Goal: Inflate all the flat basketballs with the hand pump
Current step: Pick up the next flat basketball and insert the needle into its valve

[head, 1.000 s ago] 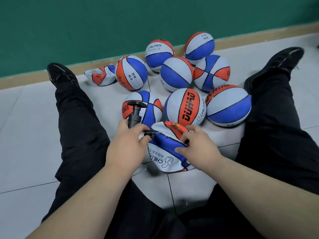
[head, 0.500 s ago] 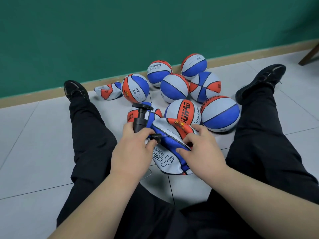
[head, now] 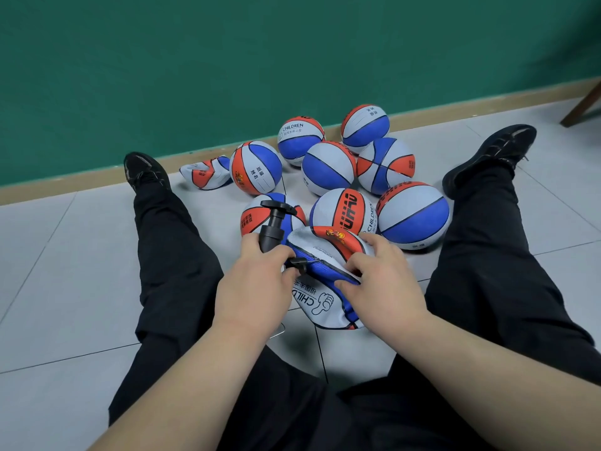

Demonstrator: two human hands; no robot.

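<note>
A flat red, white and blue basketball (head: 320, 302) lies crumpled on the floor between my legs. My left hand (head: 257, 288) grips the black hand pump (head: 272, 227) by its barrel, with the T-handle pointing up and away. The pump's nozzle (head: 297, 264) meets the blue panel of the flat ball. My right hand (head: 379, 281) pinches that ball's folded skin beside the nozzle. Another flat ball (head: 205, 173) lies near the wall, beside my left shoe.
Several inflated basketballs (head: 413, 214) crowd the tiled floor ahead, up to the green wall and its wooden skirting (head: 81, 182). My outstretched legs in black trousers (head: 169, 255) flank the balls. A wooden furniture leg (head: 582, 107) shows at the far right.
The camera has tilted up, so the scene sits lower in view. My hands, the pump and the flat ball keep the same hold and position relative to each other.
</note>
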